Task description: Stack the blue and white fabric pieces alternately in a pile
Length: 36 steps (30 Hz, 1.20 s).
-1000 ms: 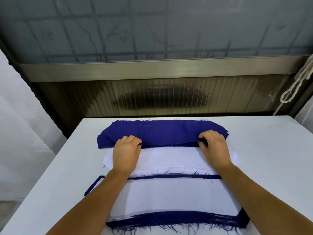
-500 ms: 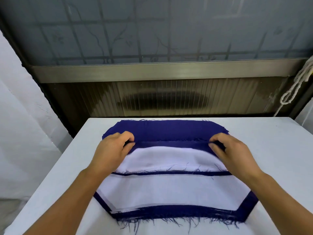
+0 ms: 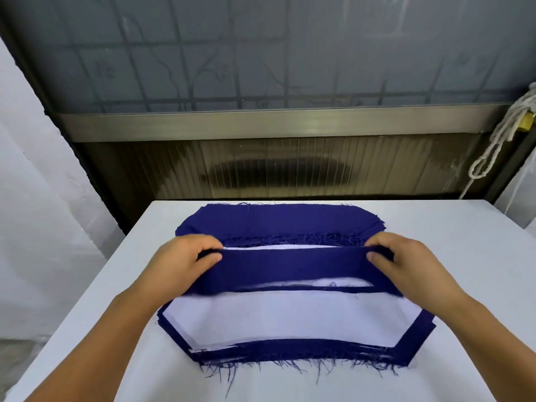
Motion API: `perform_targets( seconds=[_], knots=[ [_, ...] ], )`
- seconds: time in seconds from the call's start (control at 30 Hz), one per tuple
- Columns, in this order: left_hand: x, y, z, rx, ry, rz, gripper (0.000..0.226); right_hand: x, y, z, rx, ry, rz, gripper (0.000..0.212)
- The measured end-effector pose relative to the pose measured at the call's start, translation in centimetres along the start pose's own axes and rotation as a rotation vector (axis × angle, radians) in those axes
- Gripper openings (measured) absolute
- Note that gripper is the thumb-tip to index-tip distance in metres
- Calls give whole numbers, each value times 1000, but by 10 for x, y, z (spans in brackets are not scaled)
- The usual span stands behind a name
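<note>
Spanning the frame, a white table (image 3: 435, 256) carries a pile (image 3: 284, 323) of blue and white fabric near the person, white on top, with a blue stack (image 3: 278, 221) behind it. A blue fabric piece (image 3: 293, 268) (slightly blurred) stretches above the pile. The left hand (image 3: 179, 265) and right hand (image 3: 406, 265) pinch its ends, fingers closed.

Blue piece (image 3: 293, 266) lifted above white-topped pile (image 3: 290, 317)

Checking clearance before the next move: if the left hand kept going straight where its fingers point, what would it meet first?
The left hand points right along the held blue piece, so probably the right hand gripping its other end.
</note>
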<state>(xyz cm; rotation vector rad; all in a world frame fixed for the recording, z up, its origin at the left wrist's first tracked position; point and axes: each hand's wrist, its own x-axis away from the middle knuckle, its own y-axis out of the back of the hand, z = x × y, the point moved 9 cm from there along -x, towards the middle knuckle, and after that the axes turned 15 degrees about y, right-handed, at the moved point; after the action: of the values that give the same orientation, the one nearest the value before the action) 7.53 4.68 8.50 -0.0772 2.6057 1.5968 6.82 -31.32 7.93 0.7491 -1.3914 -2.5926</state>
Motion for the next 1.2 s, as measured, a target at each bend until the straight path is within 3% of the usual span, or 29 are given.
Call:
perform_targets(
  seconds=[0.1, 0.17, 0.23, 0.37, 0.5, 0.57, 0.67, 0.8, 0.93, 1.2],
  knots=[
    [24, 27, -16, -71, -230, -315, 16, 14, 24, 28, 188, 263, -228, 11],
    [46, 17, -19, -129, -382, -338, 27, 35, 19, 36, 261, 423, -258, 19],
    [65, -11, -9, -159, -446, -248, 33, 59, 0, 32, 265, 496, -211, 28],
    [90, -59, 15, -135, -405, -134, 47, 90, -45, 18, 231, 499, -92, 49],
    [93, -65, 20, -87, -341, -141, 53, 93, -46, 14, 193, 441, -127, 45],
    [94, -67, 20, -74, -327, -128, 52, 92, -44, 15, 187, 421, -146, 36],
    [97, -70, 21, -59, -317, -109, 49, 94, -45, 17, 180, 419, -154, 49],
    [99, -74, 22, -39, -311, -103, 43, 97, -42, 14, 188, 388, -165, 42],
    [97, -74, 23, -27, -299, -84, 42, 98, -42, 13, 155, 379, -171, 55],
    [93, -75, 22, -49, -263, -34, 27, 99, -42, 12, 155, 392, -113, 38]
  ],
)
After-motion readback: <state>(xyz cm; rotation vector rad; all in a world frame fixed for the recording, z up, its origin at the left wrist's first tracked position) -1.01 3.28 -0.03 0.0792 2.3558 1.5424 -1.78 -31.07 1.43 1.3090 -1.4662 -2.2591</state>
